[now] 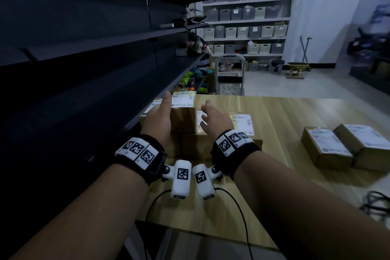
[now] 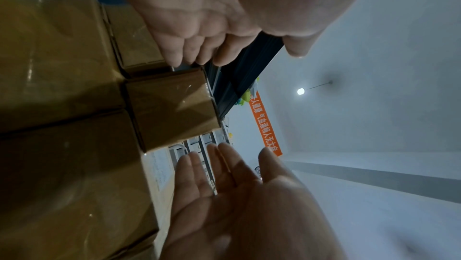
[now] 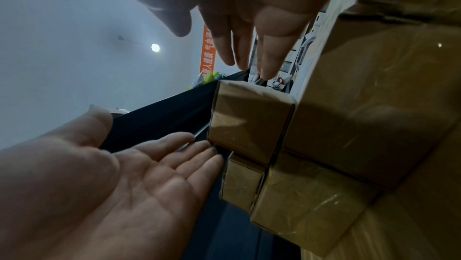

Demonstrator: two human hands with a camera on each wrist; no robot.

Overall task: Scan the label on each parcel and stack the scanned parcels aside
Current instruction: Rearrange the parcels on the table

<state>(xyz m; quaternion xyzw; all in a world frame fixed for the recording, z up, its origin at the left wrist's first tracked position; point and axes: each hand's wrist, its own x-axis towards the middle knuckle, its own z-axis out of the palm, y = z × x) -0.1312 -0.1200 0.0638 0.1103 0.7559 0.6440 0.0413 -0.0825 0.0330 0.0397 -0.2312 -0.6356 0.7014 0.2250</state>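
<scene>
Brown cardboard parcels are stacked at the table's left. A small top parcel (image 1: 183, 115) (image 2: 172, 108) (image 3: 249, 122) with a white label sits on a larger labelled parcel (image 1: 219, 143). Another labelled parcel (image 1: 148, 112) lies behind my left hand. That left hand (image 1: 160, 116) (image 2: 224, 47) (image 3: 159, 146) is open at the small parcel's left side, fingertips by its edge. On the other side my right hand (image 1: 213, 120) (image 2: 237, 160) (image 3: 222, 45) is open and straight-fingered, a little apart from the parcel. Neither hand holds anything.
Two more labelled parcels (image 1: 325, 145) (image 1: 366, 143) lie side by side on the wooden table (image 1: 285, 116) at the right. A dark shelf unit (image 1: 95, 59) runs along the left. A trolley (image 1: 230, 78) stands beyond the table. Black cables (image 1: 376, 200) trail at the right edge.
</scene>
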